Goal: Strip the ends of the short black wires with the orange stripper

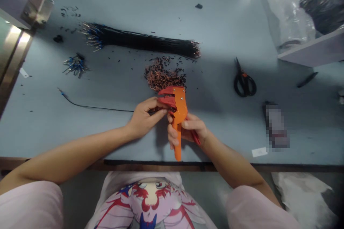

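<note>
My right hand (189, 128) is wrapped round the handles of an orange and red wire stripper (180, 103), held upright above the table's front part. Pinched in my left hand (146, 118) is a thin black wire (104, 108), which trails left to a blue and metal terminal at its far end. The fingertips of that hand are at the stripper's red jaws, and they hide the wire's near end. Just beyond the tool lies a pile of copper and black wire scraps (161, 75). A long bundle of black wires (145, 43) stretches across the table behind it.
A small cluster of blue-ended terminals (75, 65) lies on the left. To the right are black-handled scissors (244, 84), a blurred-out dark object (277, 125) and a white label (259, 152). Clear plastic bags (291, 14) sit at the back right, behind a raised panel (311, 48).
</note>
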The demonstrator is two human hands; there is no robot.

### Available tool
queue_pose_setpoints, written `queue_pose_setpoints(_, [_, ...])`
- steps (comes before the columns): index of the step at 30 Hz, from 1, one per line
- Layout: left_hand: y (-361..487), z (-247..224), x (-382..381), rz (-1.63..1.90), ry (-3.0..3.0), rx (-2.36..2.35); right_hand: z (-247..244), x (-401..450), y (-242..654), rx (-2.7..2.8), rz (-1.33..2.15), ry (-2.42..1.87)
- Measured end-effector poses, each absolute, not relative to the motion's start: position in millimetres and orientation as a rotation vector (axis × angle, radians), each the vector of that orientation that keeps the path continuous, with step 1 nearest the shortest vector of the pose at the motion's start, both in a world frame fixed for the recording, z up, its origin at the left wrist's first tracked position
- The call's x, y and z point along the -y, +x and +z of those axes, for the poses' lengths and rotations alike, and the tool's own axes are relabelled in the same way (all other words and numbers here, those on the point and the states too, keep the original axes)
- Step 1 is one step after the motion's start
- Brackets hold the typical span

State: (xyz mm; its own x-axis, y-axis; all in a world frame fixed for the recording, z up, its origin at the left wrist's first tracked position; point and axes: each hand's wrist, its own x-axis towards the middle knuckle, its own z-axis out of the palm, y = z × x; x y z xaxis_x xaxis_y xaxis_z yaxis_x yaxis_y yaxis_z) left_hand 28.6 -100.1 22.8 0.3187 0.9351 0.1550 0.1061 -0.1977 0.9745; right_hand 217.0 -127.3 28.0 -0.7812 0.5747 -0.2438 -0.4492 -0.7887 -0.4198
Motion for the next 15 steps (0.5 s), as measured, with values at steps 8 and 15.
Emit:
queue_pose_setpoints(8, [29.4, 24.1, 100.7, 1.045, 1.544, -0.948, 28.2, 127.1, 216.7, 0.479, 2.491, -0.474])
queue_pose_setpoints(15, [29.3, 23.7, 99.8, 1.035, 1.537, -0.939, 30.9, 127.9, 214.7, 0.509, 2.459, -0.539])
